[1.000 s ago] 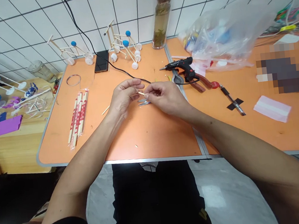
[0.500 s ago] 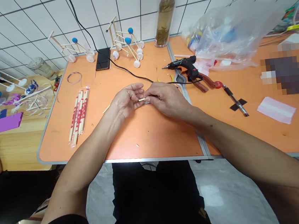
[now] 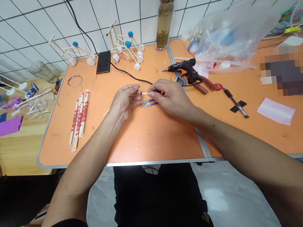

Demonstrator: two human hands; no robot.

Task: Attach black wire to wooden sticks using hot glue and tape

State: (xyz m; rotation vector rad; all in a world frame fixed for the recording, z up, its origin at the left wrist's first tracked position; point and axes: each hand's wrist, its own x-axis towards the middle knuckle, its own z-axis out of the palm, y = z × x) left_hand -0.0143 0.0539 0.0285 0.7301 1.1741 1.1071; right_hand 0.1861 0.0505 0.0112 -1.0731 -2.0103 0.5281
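Observation:
My right hand (image 3: 170, 95) pinches a short pale wooden stick (image 3: 145, 93) between thumb and forefinger, above the orange table. At the stick's left end is a dark tip, and the thumb and fingertips of my left hand (image 3: 125, 101) close on it. The other fingers of that hand are loosely curled. A pair of scissors (image 3: 150, 104) with purple on the handles lies under my right hand, which hides most of the handles. Partly behind my left wrist is another thin stick (image 3: 106, 113).
Chopsticks in red-marked wrappers (image 3: 79, 119) lie left. Behind are a phone (image 3: 104, 62), two stick models with blue balls (image 3: 128, 44) and white wheels, and a tea bottle (image 3: 163, 29). A black glue gun (image 3: 183, 68), pliers (image 3: 205, 84) and pen (image 3: 236, 101) lie right. A cable crosses the table.
Both hands have risen slightly off the table with the stick, and the scissors beneath show more. My left fingers have curled in more around the stick's dark end.

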